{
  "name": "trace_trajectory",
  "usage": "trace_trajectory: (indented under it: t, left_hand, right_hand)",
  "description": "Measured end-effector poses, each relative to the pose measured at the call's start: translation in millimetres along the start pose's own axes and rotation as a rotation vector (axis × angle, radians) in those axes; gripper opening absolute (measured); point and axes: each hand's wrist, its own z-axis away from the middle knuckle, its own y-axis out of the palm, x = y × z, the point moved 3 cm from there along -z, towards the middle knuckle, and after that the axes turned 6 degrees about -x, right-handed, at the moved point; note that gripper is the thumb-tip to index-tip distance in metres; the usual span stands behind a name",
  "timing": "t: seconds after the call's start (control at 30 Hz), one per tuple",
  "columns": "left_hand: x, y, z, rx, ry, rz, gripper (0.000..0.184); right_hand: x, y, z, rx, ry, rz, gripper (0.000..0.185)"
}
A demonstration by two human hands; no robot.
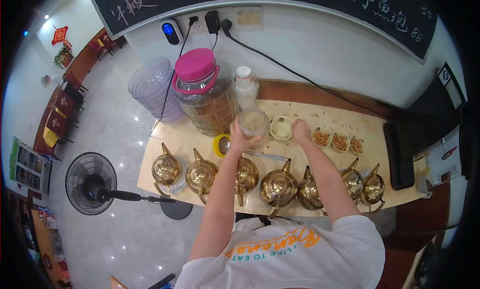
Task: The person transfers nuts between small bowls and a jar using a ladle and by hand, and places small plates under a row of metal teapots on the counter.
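Note:
My left hand (242,138) is wrapped round the side of a clear jar (253,122), with something pale visible inside it. Just right of the jar is a small cream bowl (281,127) with little in it. My right hand (300,131) is closed beside that bowl's right edge; whatever its fingers hold is hidden. Further right, small bowls of brown nut-like bits (321,137) stand in a row. A yellow ring-shaped lid (219,145) and a long metal spoon (267,155) lie by my left wrist.
Several gold teapots (278,187) line the table's near edge. At the back left are a large glass jar with a pink lid (195,65), stacked clear tubs (156,91) and a white-capped bottle (243,77). Brown crumbs dot the table (370,123). A fan (91,183) stands left.

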Motion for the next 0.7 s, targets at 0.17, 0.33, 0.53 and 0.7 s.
trace_trajectory:
  t: [0.17,0.33,0.53,0.7]
  left_hand:
    - [7.5,4.1,-1.4,-0.02,0.051,0.015,0.112]
    - [9.3,3.3,-1.1,0.001,0.034,0.018,0.11]
    - [10.3,3.9,-5.2,0.042,0.082,-0.051,0.112]
    - [8.9,4.3,-4.0,0.032,0.084,0.02,0.104]
  right_hand:
    - [5.3,14.5,-10.7,0.062,-0.097,0.075,0.017]
    - [10.5,24.4,-16.6,0.099,-0.108,0.178,0.017]
    - [7.3,33.8,-15.5,0.261,-0.036,0.12,0.032]
    - [3.2,30.6,-9.4,0.272,-0.057,0.087,0.037]
